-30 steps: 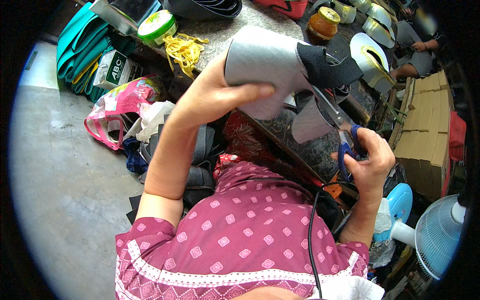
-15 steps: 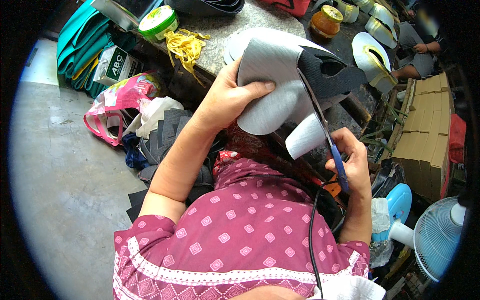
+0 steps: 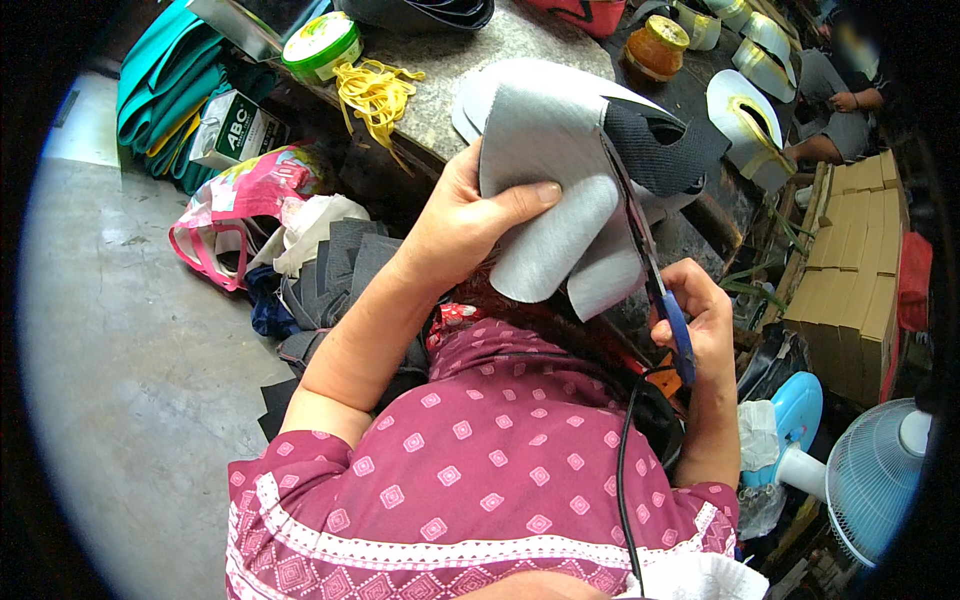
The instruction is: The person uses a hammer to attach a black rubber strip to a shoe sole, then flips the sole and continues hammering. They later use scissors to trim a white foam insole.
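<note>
My left hand [image 3: 475, 215] grips a curved shoe upper [image 3: 560, 190], grey on one face and black ribbed mesh on the other, with the thumb on the grey face. Fingers closed through the blue handles, my right hand [image 3: 697, 310] holds a pair of scissors [image 3: 672, 315]. The long blades point up and away from me, lying along the upper's edge where grey meets black. A grey flap hangs down beside the blades. Behind the upper, white curved pieces [image 3: 470, 105] lie on the stone-topped table [image 3: 520, 40].
Yellow laces [image 3: 375, 100] and a green-lidded tub [image 3: 322, 48] are on the table's left part. An amber jar [image 3: 655, 48] and more white uppers [image 3: 745, 115] stand far right. Cardboard boxes [image 3: 845, 250] and a fan [image 3: 875, 480] are at right. Another person's hand [image 3: 845, 101] shows there.
The grey flap under my left thumb has swung downward and now hangs lower. My left hand has shifted slightly right; the scissors stay along the upper's edge.
</note>
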Demonstrator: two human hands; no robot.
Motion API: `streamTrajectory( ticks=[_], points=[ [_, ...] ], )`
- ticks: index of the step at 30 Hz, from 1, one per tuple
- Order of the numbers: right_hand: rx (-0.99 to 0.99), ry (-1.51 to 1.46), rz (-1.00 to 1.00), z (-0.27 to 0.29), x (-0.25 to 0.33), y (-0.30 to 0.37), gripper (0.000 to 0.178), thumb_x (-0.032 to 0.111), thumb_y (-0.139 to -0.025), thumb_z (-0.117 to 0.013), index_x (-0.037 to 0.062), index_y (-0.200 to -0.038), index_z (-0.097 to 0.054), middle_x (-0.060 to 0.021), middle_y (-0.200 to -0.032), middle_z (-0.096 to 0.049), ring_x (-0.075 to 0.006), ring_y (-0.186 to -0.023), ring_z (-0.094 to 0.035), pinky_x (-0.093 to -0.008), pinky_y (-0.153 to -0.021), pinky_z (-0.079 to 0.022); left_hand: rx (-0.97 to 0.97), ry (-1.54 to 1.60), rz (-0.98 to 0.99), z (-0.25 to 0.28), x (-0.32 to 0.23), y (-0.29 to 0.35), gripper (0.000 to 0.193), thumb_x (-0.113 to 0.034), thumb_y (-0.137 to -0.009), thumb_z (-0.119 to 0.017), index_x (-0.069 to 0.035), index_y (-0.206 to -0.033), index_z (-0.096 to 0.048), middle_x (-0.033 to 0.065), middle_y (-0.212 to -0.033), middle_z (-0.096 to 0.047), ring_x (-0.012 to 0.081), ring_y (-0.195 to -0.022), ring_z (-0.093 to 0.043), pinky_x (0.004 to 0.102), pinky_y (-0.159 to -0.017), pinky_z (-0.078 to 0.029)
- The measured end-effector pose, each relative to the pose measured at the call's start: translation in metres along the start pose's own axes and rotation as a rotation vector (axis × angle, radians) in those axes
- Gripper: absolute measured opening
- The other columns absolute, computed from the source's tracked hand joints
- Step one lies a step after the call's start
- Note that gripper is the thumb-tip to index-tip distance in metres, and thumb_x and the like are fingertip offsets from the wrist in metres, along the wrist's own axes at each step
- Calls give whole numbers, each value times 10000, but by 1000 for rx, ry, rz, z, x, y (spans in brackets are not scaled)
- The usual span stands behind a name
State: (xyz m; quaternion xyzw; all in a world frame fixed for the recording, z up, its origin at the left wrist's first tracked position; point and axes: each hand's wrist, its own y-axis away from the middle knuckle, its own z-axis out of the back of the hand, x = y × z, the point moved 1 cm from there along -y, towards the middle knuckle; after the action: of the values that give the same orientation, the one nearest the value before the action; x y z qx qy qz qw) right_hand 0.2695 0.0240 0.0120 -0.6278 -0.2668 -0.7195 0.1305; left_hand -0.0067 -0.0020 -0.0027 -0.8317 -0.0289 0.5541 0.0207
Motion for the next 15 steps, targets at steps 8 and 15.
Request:
streamTrajectory(
  ticks=[8,15],
  points=[
    [-171,845,412,4,14,3,553,386,-524,-937,35,-863,-677,-107,-703,-648,-268,-616,-638,-347,-592,-484,82,-86,299,48,-34,-30,642,-452,-894,-710,-7,-1338,-580,75,-1194,-674,145,-1079,-625,302,-949,-496],
    [-164,635,289,4,24,-4,521,370,-582,-911,26,-883,-661,-113,-690,-647,-260,-616,-649,-330,-598,-485,252,-319,-101,16,-42,-38,468,-127,-880,-776,-18,-1296,-591,35,-1144,-678,98,-1032,-613,290,-931,-497]
  ],
)
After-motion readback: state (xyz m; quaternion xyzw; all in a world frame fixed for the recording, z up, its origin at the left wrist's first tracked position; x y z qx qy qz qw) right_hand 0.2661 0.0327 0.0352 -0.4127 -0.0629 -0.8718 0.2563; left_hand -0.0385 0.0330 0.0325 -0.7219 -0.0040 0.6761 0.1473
